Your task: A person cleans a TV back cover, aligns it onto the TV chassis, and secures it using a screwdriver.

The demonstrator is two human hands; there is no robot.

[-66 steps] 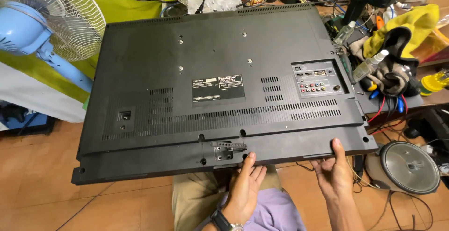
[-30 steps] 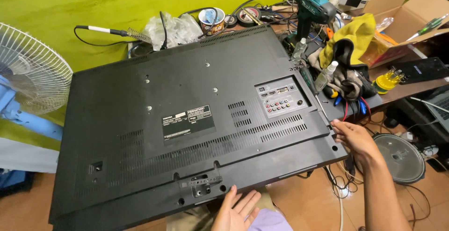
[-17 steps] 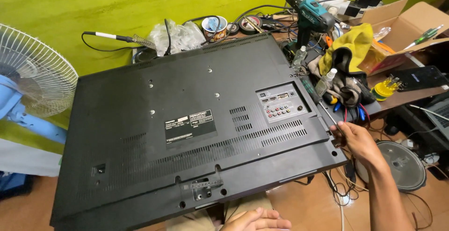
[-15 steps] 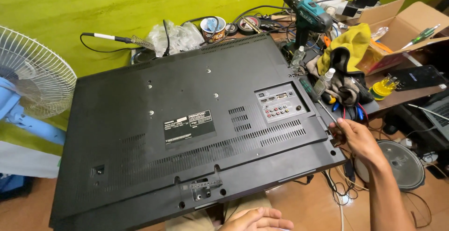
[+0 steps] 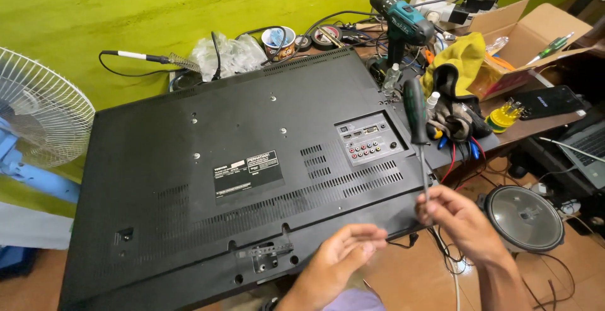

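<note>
We hold a screwdriver (image 5: 417, 136) in our right hand (image 5: 463, 219), the fingers (image 5: 435, 199) pinched together on the bare metal shaft near its tip, so the tool stands almost upright with its dark green-black handle at the top and its long axis running away from us, leaning slightly to the left. It hangs over the near right corner of the black television back panel (image 5: 239, 178), which lies face down across the desk (image 5: 535, 125). Our left hand (image 5: 343, 257) is empty, palm up and fingers loosely apart and curled, just beside the panel's near edge and a little left of the shaft; it is the nearer hand to the handle's free side, though the handle sits up and away from it. Whether the tip touches our right palm we cannot quite tell, as the fingers cover it.
</note>
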